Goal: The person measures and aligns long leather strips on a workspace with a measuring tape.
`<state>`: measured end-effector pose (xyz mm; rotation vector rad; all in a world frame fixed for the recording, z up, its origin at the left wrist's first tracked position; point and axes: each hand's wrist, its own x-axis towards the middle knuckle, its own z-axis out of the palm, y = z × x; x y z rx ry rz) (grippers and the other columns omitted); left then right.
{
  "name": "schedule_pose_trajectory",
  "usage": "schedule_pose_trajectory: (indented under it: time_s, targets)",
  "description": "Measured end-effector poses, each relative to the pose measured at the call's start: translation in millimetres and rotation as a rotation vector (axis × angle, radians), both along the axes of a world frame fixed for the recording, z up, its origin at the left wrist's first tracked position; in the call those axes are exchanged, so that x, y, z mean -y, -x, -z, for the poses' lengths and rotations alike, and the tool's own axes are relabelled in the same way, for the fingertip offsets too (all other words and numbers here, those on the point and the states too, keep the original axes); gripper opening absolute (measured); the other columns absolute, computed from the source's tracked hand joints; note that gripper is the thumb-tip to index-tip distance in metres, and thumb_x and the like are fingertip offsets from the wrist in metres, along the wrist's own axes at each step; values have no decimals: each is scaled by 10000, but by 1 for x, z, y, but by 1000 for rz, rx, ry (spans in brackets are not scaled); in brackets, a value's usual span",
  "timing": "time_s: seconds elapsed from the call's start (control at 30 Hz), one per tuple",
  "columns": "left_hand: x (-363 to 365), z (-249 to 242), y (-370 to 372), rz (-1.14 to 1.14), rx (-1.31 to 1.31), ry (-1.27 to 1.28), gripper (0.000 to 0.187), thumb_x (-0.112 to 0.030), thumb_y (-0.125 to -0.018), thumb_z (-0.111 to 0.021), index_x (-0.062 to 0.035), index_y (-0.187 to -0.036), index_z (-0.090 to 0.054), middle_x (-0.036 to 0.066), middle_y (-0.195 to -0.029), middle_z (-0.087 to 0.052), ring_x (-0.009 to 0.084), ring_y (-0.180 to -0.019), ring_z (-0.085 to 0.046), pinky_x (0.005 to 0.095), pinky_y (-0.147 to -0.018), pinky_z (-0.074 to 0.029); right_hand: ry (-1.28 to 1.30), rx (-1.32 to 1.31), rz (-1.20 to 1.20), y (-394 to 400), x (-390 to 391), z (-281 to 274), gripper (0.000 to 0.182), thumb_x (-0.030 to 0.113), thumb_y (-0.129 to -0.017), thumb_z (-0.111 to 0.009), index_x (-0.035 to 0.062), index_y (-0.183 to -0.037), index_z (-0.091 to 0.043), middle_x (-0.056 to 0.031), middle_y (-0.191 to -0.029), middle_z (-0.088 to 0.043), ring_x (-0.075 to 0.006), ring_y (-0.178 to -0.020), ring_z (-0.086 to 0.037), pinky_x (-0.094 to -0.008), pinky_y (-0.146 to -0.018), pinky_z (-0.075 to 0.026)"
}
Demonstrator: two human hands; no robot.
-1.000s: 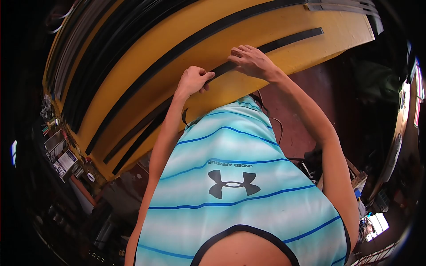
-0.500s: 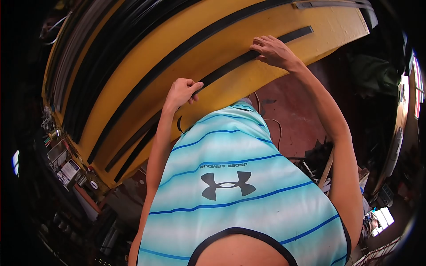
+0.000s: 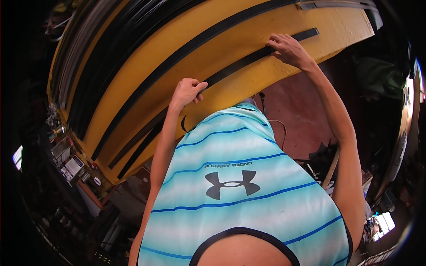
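A long flat black strip (image 3: 239, 65) lies on the yellow tabletop (image 3: 248, 84) near the edge closest to me. My left hand (image 3: 189, 91) pinches it between thumb and bent fingers at its left part. Farther along to the right, my right hand (image 3: 288, 48) has its fingers curled over the same strip, close to the strip's right end. Between the two hands the strip runs straight and flat. The undersides of both hands' fingers are partly hidden.
Another long black strip (image 3: 177, 60) lies parallel behind. Bundled black strips (image 3: 120, 57) and grey ones (image 3: 84, 51) fill the far left. Shorter dark strips (image 3: 140, 137) lie at the table's left end. A cord (image 3: 280, 126) hangs over the reddish floor (image 3: 299, 111).
My right hand has slid right along the black strip, toward its end. The left hand keeps its pinch in nearly the same place. The view has shifted slightly.
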<state>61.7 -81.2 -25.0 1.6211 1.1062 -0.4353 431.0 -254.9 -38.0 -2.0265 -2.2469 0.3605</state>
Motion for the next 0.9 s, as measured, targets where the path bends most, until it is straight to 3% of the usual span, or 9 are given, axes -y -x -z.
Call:
schedule_pose_trajectory:
  time_s: [0.57, 0.9]
  targets:
    - [2, 1, -2, -11, -8, 9, 361, -321, -979, -681, 32, -939, -745, 95, -667, -709, 132, -529, -625, 292, -564, -509, -68, -7, 29, 9, 3, 0, 424, 127, -819, -782, 75, -1201, -604, -98, -1245, -611, -274, -1190, -590, -397, -1008, -456]
    - [3, -11, -13, 46, -77, -26, 365, -323, -1003, -668, 28, -933, -739, 106, -690, -714, 154, -565, -660, 309, -617, -535, -178, -249, -65, 141, -32, 16, 513, 213, -810, -817, 107, -1275, -627, -81, -1225, -623, -269, -1138, -615, -389, -989, -474]
